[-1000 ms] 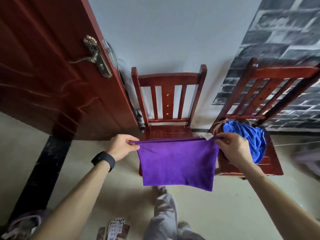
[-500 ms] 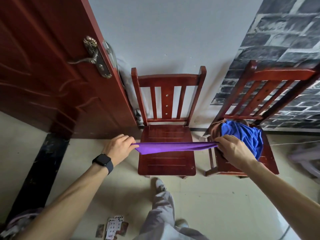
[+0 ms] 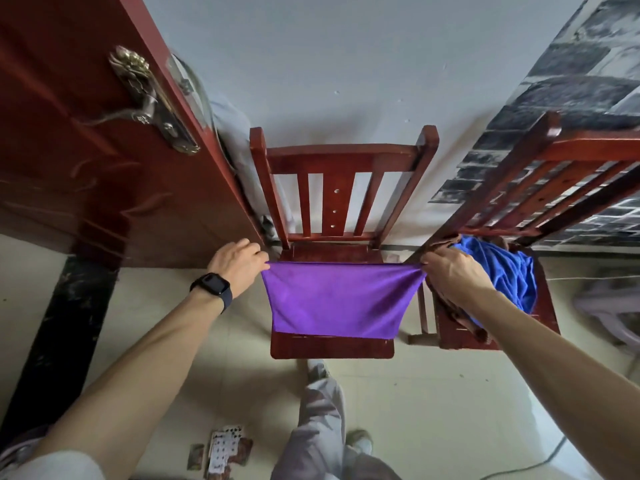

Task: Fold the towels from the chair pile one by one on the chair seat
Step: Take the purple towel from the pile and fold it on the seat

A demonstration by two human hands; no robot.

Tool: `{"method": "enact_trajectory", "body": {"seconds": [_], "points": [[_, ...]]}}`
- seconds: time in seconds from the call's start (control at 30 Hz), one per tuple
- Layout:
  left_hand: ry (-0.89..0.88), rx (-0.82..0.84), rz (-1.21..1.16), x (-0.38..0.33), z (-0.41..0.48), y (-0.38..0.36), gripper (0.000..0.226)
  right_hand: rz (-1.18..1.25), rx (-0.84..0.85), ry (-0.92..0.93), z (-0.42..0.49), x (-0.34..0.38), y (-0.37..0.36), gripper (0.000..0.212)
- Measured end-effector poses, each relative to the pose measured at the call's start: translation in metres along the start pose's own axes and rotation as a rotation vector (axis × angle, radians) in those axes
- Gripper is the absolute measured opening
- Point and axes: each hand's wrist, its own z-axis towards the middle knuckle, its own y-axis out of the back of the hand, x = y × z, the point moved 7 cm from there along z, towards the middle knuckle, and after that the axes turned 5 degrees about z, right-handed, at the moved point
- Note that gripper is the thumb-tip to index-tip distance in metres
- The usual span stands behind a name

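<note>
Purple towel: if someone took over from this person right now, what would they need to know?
Left hand: pinches the purple towel at its upper left corner.
Right hand: pinches the upper right corner.
The towel hangs stretched between the hands, over the middle chair's seat.
The pile on the right chair holds a blue towel and a brown cloth.
Done: one towel taken from the pile and spread out.
Left: lay it on the seat and fold it, then probably do the same with the blue and brown ones.

Left hand (image 3: 239,263) and right hand (image 3: 450,271), stretched forward apart, each pinch the purple towel (image 3: 339,303), seemingly knuckles-up.
</note>
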Motion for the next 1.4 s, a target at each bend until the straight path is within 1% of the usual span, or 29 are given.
{"method": "enact_trajectory", "body": {"seconds": [0.1,0.23,0.37,0.43,0.53,0.67,0.77,0.83,0.9,0.93,0.97,1.0,1.07,1.13,1.2,1.23,1.27,1.4], "points": [[-0.011,0.002,0.026,0.013,0.021,-0.002,0.018,-0.012,0.034,0.008,0.024,-0.001,-0.002,0.015],[0.026,-0.015,0.074,0.021,0.035,-0.002,0.018,-0.027,0.031,-0.012,0.038,-0.005,-0.008,0.009],[0.076,-0.038,0.078,0.016,0.029,-0.011,0.015,-0.036,-0.007,-0.062,0.028,-0.008,-0.021,0.007],[0.072,-0.015,0.083,0.005,0.017,-0.026,0.013,-0.035,-0.011,-0.062,0.016,-0.007,-0.034,0.008],[0.054,0.071,0.103,-0.018,-0.008,-0.060,0.012,-0.022,0.017,-0.066,-0.007,-0.010,-0.070,0.009],[0.062,0.202,0.052,-0.061,-0.051,-0.111,0.019,0.004,0.140,-0.124,-0.051,-0.021,-0.145,0.016],[0.044,0.356,0.031,-0.098,-0.089,-0.159,0.018,0.056,0.211,-0.166,-0.091,-0.028,-0.200,0.012],[0.040,0.442,0.006,-0.119,-0.116,-0.190,0.022,0.086,0.266,-0.189,-0.117,-0.029,-0.232,0.009],[0.079,0.488,-0.066,-0.132,-0.136,-0.213,0.020,0.114,0.331,-0.231,-0.139,-0.031,-0.259,0.005],[0.122,0.490,-0.107,-0.134,-0.141,-0.216,0.014,0.157,0.351,-0.274,-0.146,-0.033,-0.268,0.007],[0.166,0.484,-0.165,-0.134,-0.144,-0.221,0.011,0.223,0.346,-0.335,-0.151,-0.035,-0.272,0.008],[0.249,0.482,-0.249,-0.131,-0.144,-0.228,0.015,0.317,0.312,-0.404,-0.154,-0.039,-0.277,0.008],[0.487,0.442,-0.518,-0.115,-0.137,-0.241,0.019,0.521,0.251,-0.560,-0.150,-0.049,-0.286,0.009],[0.755,0.411,-0.857,-0.096,-0.129,-0.263,0.016,0.710,0.230,-0.697,-0.140,-0.060,-0.297,0.008],[0.897,0.404,-1.202,-0.086,-0.115,-0.288,0.016,0.887,0.175,-0.785,-0.121,-0.069,-0.303,0.009],[0.928,0.392,-1.311,-0.082,-0.107,-0.296,0.018,0.952,0.129,-0.815,-0.109,-0.072,-0.303,0.011],[0.956,0.364,-1.370,-0.077,-0.098,-0.303,0.019,1.000,0.086,-0.836,-0.097,-0.075,-0.304,0.012],[1.100,0.212,-1.449,-0.059,-0.067,-0.331,0.022,1.106,-0.022,-0.867,-0.041,-0.077,-0.312,0.006]]}}
